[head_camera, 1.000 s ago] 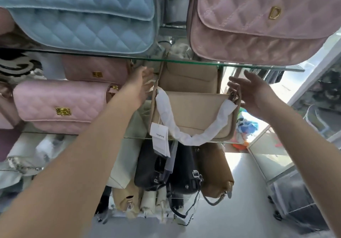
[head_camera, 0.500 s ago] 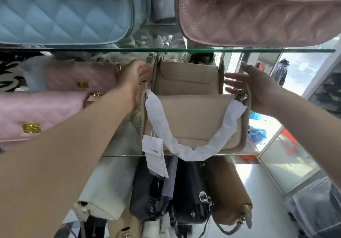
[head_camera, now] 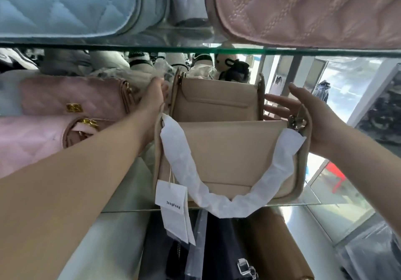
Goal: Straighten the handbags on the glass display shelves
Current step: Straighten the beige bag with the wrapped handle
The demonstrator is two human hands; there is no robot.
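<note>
Two glass shelves fill the view. On the top shelf (head_camera: 195, 50) sit a big blue bag (head_camera: 65, 4) at the left and a big pink bag (head_camera: 303, 8) at the right, both at its front edge.

On the lower shelf (head_camera: 310, 201) a tan bag (head_camera: 234, 158) stands at the front edge, close to the right front corner. A second tan bag (head_camera: 214, 99) stands right behind it, nearer the back edge. Both stand up straight and face the front. Two pink bags lie at the left side of this shelf, one (head_camera: 28, 143) at the front and one (head_camera: 71, 97) behind it.

Under the lower shelf hang a black bag (head_camera: 219, 247) and a brown bag (head_camera: 277, 245), side by side.

The left hand (head_camera: 154, 99) is at the left end of the second tan bag. Its fingertips are hidden by the bag, so I cannot tell if it grips. The right hand (head_camera: 312, 117) is at the right end of the two tan bags. Its fingers (head_camera: 277, 105) are straight and spread and hold nothing. They reach to the right end of the second tan bag, touching it or just beside it.

A strap (head_camera: 217, 203) wrapped in white paper hangs down the front of the tan bag and dips past the shelf edge. A white tag (head_camera: 171, 201) hangs from the strap's left end. A small metal ring (head_camera: 296, 120) joins the strap's right end, just beside the right palm.
</note>
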